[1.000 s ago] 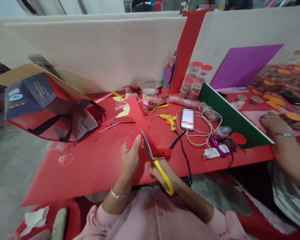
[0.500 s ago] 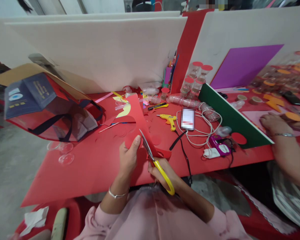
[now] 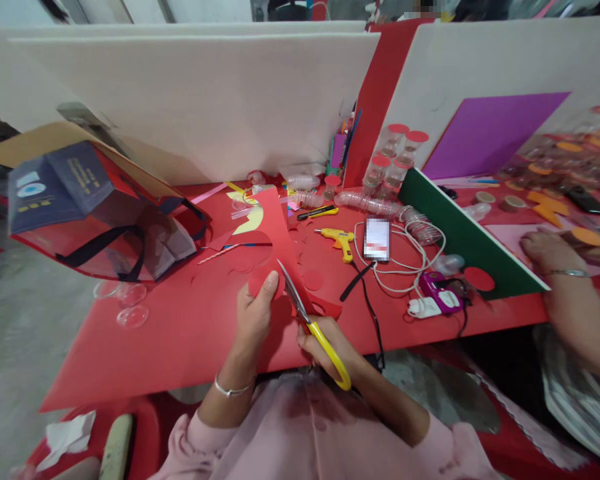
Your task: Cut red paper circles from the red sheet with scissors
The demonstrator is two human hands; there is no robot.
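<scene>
And here is the red paper (image 3: 277, 230), right at the centre, a long strip reaching away beyond both hands, with a curled end bending out to the right just past the right hand. A rounded red part sits in the left hand (image 3: 254, 310), pinched there, thumb on top and the fingers largely hidden beneath; whether that part is joined to the strip, I cannot tell. Over to the right hand (image 3: 327, 343), closed around the yellow handles of the scissors (image 3: 309, 320), blades angled up and leftward, lying along the paper, tips just beside the left thumb. So the paper has a hand near each side, left hand gripping, right hand steering the blades, and the two hands stand apart, near each other!

Outward now: a loose red disc (image 3: 313, 279) lies flat on the red table (image 3: 95, 380), just right of the strip. Farther right, a yellow glue gun (image 3: 339, 241), then a phone (image 3: 377, 240) with a white cable (image 3: 385, 287) looping around beside it. Behind them, clear bottles topped with red discs stand in a cluster (image 3: 393, 160). A green board (image 3: 467, 237) leans on the right, and beyond it rests a co-worker's hand (image 3: 545, 248). Well off to the left, a dark blue and red bag (image 3: 95, 207), clear plastic discs (image 3: 132, 316) just below it.
</scene>
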